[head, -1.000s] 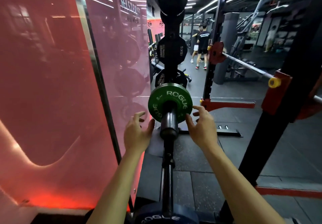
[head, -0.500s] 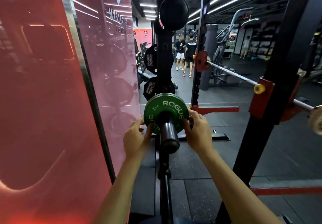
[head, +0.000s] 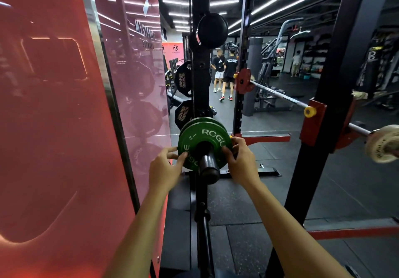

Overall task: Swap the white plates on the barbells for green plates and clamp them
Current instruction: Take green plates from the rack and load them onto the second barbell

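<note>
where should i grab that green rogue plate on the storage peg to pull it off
Grip the green plate by its outer rim on opposite sides, coming in from left and right, as the left hand and right hand do. It hangs upright on the black peg, which fills its centre hole, so only the rim is free. Then draw it straight along the peg towards you.

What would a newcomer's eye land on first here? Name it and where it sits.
The bright green plate at centre frame, on a black peg pointing at the camera, with the left hand and right hand gripping its opposite edges. Next, the glowing red panel filling the left side, and a white plate on a racked barbell at far right.
</note>
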